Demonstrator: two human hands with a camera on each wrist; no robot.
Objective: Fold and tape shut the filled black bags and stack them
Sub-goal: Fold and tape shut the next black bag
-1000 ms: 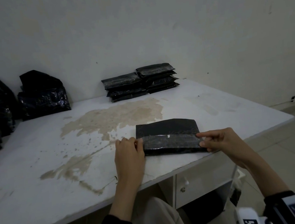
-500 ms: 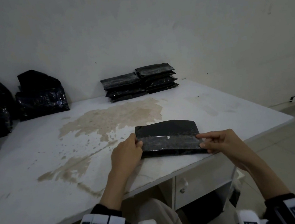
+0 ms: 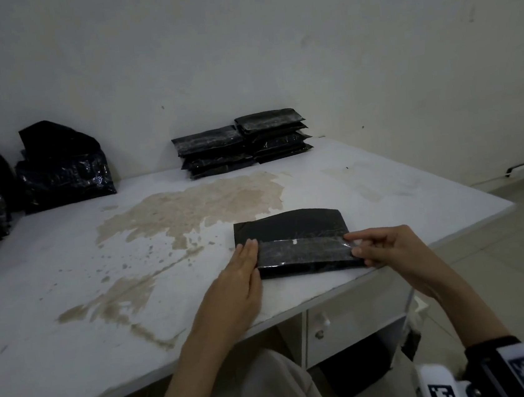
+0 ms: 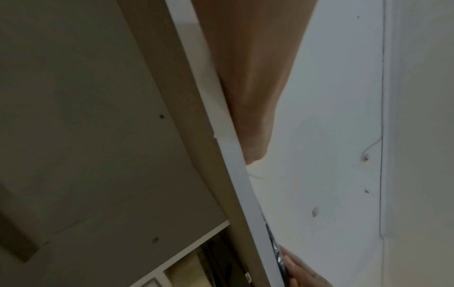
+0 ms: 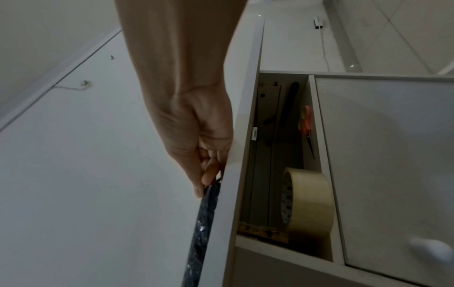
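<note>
A plain off-white wall stands behind a white table, whose top is worn through in a large brown patch (the coating looks peeled). Under the table's right side sits a white drawer unit with a round knob. The floor is pale tile. A small white socket sits low on the wall. The light is dim and even.

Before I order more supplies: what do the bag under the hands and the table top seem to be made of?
The black bag looks like thin plastic film: matte, with a glossy clear tape strip across its fold. The table top seems white-coated board: the coating has worn off in brown patches, likely wood fibre underneath.
</note>
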